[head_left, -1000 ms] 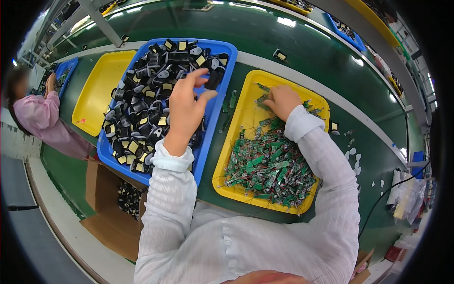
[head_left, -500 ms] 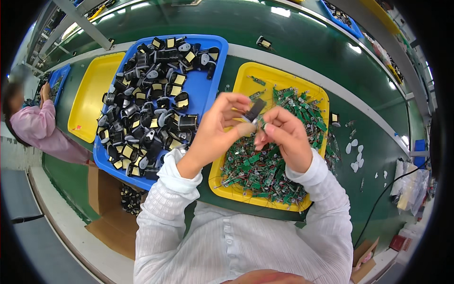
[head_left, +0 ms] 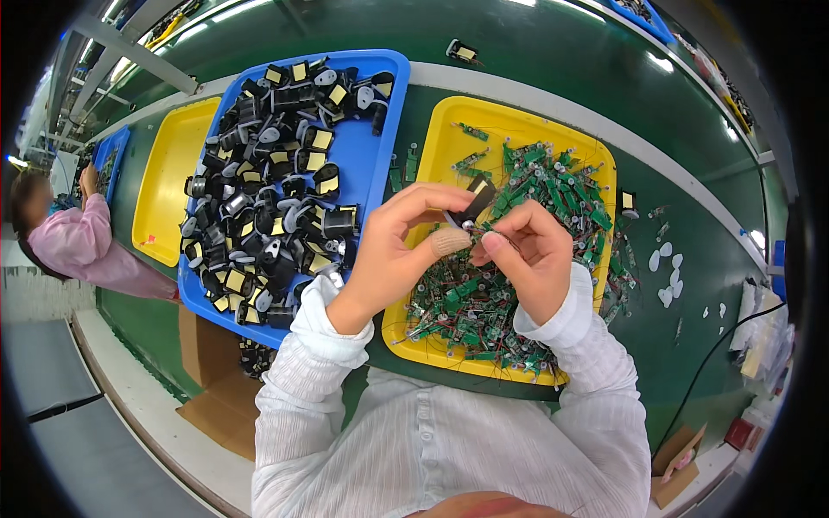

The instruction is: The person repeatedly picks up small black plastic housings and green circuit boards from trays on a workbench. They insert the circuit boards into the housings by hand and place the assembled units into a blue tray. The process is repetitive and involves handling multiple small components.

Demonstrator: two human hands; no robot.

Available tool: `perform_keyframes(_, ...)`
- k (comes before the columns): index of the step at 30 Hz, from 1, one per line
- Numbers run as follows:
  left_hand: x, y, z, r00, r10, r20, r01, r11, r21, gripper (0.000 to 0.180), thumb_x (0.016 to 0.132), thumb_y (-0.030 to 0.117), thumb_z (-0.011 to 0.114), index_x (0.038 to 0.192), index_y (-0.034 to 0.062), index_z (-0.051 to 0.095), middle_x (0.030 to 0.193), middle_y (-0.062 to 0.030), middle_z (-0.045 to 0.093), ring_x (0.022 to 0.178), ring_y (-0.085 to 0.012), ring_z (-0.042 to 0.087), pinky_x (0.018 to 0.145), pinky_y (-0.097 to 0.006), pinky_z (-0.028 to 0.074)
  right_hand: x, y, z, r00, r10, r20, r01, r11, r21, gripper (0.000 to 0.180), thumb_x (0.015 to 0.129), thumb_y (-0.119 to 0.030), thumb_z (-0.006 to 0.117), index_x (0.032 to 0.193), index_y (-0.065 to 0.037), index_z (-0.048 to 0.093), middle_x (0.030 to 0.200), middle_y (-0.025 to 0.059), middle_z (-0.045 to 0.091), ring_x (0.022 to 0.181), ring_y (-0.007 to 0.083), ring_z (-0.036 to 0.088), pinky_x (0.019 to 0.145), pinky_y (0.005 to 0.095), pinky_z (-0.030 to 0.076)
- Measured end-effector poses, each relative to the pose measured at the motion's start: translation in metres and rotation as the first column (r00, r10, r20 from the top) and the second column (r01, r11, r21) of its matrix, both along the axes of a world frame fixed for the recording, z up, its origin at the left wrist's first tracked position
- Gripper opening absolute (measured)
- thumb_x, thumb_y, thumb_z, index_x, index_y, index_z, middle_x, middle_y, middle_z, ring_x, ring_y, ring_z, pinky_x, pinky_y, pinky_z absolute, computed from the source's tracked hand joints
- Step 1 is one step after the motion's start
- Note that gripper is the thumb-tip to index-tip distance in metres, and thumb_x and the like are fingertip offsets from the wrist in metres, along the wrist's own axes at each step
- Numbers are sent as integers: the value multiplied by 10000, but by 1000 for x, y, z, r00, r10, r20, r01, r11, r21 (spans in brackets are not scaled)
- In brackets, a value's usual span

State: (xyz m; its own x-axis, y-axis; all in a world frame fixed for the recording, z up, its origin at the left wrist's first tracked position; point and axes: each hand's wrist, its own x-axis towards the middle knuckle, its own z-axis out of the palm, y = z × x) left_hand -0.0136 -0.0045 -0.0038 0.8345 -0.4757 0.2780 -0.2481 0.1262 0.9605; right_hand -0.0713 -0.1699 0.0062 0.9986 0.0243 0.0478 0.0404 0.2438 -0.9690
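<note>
Pinching a black part (head_left: 480, 195) between its thumb and fingers, the left hand (head_left: 397, 255) holds it tilted up just beyond its fingertips, over the yellow tray (head_left: 446, 147), while the right hand (head_left: 537, 255), just beside it, has thumb and forefinger drawn narrow at the part's near end, though what they grip is too small to tell. Green circuit boards (head_left: 458, 321) lie heaped in that tray below both hands; a blue tray (head_left: 356, 142) of black housings (head_left: 268, 192) sits left of the left hand, and white pieces (head_left: 666, 296) lie on the green table (head_left: 643, 363) well right of the right hand.
</note>
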Motion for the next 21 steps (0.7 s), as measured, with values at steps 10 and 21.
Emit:
perform_keyframes(10,2,2,4,956,69,284,-126,974,188,249,706,97,693,912,-6,600,1023,-122,583,979,-214,547,853,-310,422,3,-1,-2,998,-64,-21,62,995,-79,105,802,-7,597,802,8,493,766,45,581,682,56,551,614,198,453)
perform_keyframes(21,-3,-4,2,966,105,235,-139,981,132,154,755,32,588,898,5,538,988,-123,575,907,-253,555,789,-325,439,1,3,-6,997,-77,9,77,979,-190,114,778,-25,626,771,14,519,698,47,585,637,54,556,566,204,463)
